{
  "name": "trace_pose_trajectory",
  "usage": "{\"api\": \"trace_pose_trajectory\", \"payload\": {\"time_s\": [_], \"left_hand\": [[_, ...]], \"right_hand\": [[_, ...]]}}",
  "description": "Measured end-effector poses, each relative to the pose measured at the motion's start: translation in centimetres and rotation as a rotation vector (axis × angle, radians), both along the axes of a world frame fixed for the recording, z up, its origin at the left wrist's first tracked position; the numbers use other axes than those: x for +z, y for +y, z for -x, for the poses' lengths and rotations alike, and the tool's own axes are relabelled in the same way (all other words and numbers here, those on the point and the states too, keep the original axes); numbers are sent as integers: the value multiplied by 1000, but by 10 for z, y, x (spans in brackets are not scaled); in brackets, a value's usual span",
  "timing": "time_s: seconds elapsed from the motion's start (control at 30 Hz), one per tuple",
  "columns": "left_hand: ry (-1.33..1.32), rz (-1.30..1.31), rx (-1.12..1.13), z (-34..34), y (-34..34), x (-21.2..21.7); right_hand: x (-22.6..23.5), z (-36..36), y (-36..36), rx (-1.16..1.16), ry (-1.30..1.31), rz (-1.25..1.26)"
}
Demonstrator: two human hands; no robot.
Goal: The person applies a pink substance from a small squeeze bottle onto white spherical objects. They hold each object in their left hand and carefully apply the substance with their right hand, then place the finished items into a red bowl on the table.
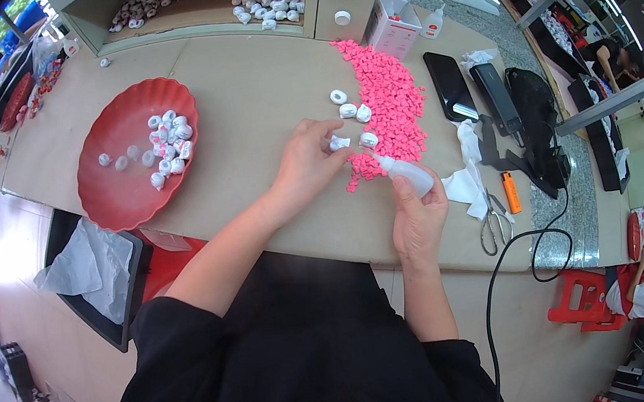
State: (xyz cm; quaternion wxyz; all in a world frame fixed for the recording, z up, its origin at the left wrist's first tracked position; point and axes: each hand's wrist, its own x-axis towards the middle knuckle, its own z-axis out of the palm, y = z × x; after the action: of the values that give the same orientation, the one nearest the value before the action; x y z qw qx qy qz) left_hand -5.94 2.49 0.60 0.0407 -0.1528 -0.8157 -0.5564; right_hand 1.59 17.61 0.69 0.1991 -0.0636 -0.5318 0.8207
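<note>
My left hand (305, 164) pinches a small white piece (339, 142) between thumb and forefinger, just above the table. In my right hand (419, 220) is a small white squeeze bottle (409, 175), tilted with its narrow nozzle toward the left hand. Whether the nozzle touches the white piece, I cannot tell. Beside my fingers, several white ring-like pieces (348, 110) with dark marks lie on the table. A long heap of tiny pink pieces (394, 100) spreads behind and right of them, with a few loose ones below the nozzle.
A red scalloped dish (103, 197) at left holds more white pieces. Behind stands an open cabinet (205, 40) with pieces inside. To the right are a black phone (450, 86), crumpled tissue (465, 185), scissors (493, 228), an orange lighter (511, 192) and a black cable (492, 284).
</note>
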Motion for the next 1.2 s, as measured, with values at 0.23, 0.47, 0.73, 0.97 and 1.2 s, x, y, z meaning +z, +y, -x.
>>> {"api": "trace_pose_trajectory", "payload": {"time_s": [0.23,0.47,0.73,0.97,1.2], "left_hand": [[-440,-526,-108,-46,-29,-13],[-342,-538,-81,-49,-27,-14],[-186,-379,-2,-52,-27,-13],[-194,-374,10,-51,-26,-13],[-172,-364,2,-51,-26,-14]], "right_hand": [[7,-1,2,167,159,32],[-9,-10,-16,89,206,-311],[-10,-14,-23,20,366,-648],[-11,-14,-23,31,372,-703],[-11,-15,-23,30,382,-756]]}}
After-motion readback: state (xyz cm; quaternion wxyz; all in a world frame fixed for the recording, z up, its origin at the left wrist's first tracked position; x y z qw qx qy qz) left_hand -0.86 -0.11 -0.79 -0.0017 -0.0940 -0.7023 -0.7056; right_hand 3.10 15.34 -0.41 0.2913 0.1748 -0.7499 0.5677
